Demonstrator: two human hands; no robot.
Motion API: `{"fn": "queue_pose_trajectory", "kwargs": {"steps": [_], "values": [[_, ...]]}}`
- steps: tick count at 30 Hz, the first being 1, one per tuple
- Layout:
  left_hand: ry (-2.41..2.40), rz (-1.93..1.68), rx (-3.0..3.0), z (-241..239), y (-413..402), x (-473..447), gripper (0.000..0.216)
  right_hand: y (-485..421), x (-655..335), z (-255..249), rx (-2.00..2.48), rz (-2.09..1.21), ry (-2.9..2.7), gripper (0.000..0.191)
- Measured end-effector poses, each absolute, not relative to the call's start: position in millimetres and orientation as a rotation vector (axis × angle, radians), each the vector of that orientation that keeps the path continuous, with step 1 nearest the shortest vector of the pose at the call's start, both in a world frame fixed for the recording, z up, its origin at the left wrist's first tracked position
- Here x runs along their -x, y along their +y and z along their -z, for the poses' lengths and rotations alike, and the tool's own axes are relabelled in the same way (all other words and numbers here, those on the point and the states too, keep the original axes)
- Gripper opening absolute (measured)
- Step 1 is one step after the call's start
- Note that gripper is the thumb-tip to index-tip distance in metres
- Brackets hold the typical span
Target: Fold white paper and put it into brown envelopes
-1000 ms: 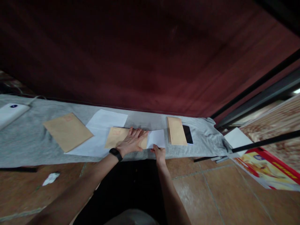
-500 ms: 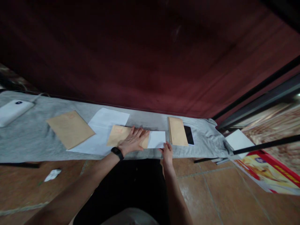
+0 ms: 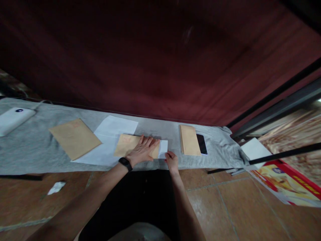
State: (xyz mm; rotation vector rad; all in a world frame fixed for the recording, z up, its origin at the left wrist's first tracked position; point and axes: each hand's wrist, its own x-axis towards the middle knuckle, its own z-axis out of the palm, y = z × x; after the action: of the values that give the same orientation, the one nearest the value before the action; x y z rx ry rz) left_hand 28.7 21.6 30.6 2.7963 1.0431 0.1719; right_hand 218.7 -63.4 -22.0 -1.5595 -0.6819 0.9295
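My left hand (image 3: 142, 150) lies flat, fingers stretched out, on a small brown envelope (image 3: 125, 144) on the grey cloth (image 3: 30, 147). A white folded sheet (image 3: 163, 148) sticks out of the envelope's right end; only a short strip of it shows. My right hand (image 3: 171, 159) has its fingers curled at the near right corner of that sheet, pinching or pressing it. A black band is on my left wrist.
A larger brown envelope (image 3: 74, 138) and white sheets (image 3: 112, 129) lie to the left. A stack of brown envelopes (image 3: 189, 140) and a dark phone (image 3: 202, 144) lie to the right. A white device (image 3: 13, 118) sits far left. A crumpled scrap (image 3: 56, 187) and a printed poster (image 3: 283, 182) lie on the tiled floor.
The white sheet has slid left into the envelope, so less of it shows. My right hand moved left with it. My left hand stayed flat on the envelope.
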Motion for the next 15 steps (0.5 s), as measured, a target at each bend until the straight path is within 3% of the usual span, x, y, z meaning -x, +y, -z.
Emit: {"fn": "queue_pose_trajectory", "kwargs": {"steps": [15], "values": [[1.034,-0.194,-2.758,-22,27,-28,0.109,-48,-206,16,1.700,-0.706,-0.982,0.012]]}}
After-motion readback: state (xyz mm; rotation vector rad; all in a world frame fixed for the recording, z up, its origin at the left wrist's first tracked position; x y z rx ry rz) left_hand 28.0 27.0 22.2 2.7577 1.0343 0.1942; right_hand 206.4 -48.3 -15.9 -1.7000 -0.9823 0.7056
